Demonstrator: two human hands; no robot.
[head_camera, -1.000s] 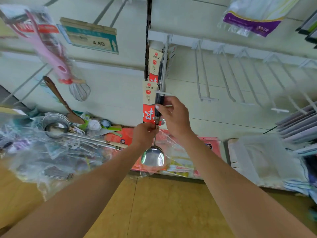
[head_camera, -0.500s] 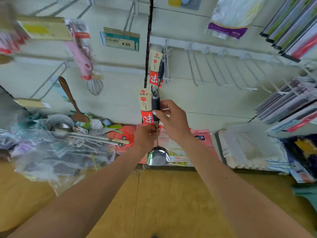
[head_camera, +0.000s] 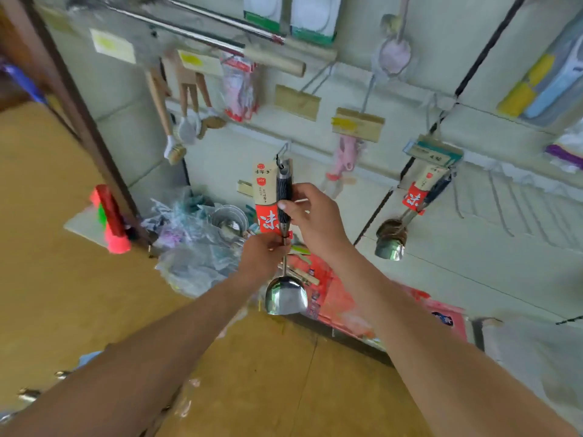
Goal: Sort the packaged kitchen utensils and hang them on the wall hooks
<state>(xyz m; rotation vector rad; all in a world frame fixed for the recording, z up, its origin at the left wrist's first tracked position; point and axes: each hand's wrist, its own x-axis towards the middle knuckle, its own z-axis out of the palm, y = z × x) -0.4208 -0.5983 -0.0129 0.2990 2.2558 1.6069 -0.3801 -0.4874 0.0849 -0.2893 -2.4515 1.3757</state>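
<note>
holding a packaged ladle [head_camera: 285, 297] upright in front of the wall, bowl down, loop end up. gripped round the lower part of its dark handle by the right hand [head_camera: 315, 222], thumb in front and fingers curled behind. pinched just below that, at the thin metal stem, by the left hand [head_camera: 263, 258], fingers closed on it right under the red and tan card [head_camera: 264, 197] tied beside the handle. hangs with its bowl below both hands, above the far edge of the desk [head_camera: 268, 373]. sits with its top just under a wire hook [head_camera: 285, 148] on the wall; cannot tell whether the loop is on the hook. further right on the wall, a second ladle [head_camera: 389, 247] with the same card, hung from another hook, well apart from the hands. behind the left hand, on the desk against the wall, a heap of bagged utensils [head_camera: 195, 260].
</note>
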